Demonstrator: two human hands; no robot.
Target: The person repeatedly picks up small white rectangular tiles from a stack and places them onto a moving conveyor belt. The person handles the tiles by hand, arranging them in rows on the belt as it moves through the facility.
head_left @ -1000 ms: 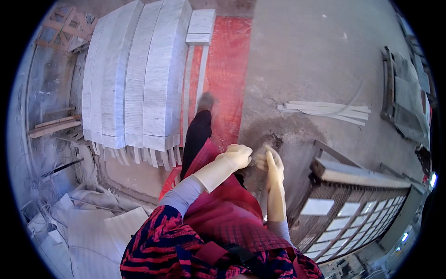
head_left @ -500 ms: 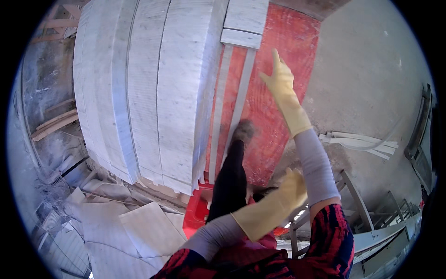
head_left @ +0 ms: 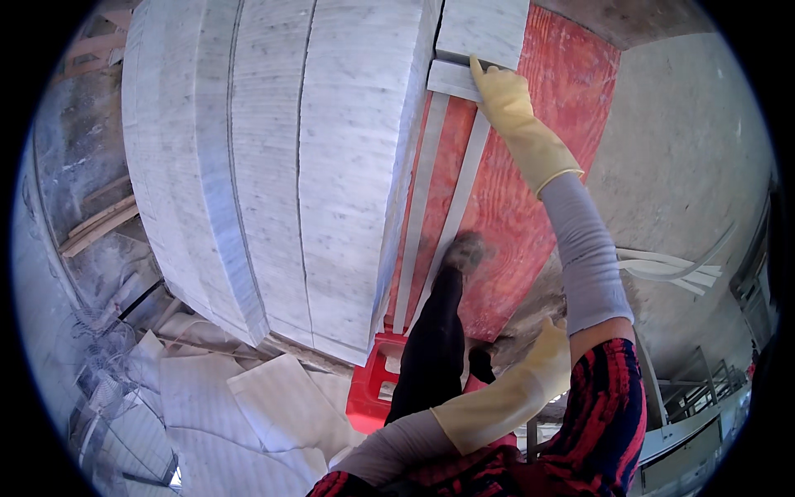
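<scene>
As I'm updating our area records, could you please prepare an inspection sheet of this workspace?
Surface: red board bearing two pale strips.
Things: large grey-white slab stack; smaller pale block with a narrow end piece.
Clutter: pale sheets lower left; white strips on the floor.
Hands: gloved right hand at the end piece's corner, grip unclear; gloved left hand below, partly hidden, its hold unclear.
Cables: no definite cable; wiry tangle at left.
Surroundings: red plastic stool; wooden pieces at left.

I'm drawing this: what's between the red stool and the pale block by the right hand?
Two pale strips on a red board lie between stool and block, in the head view.
</scene>
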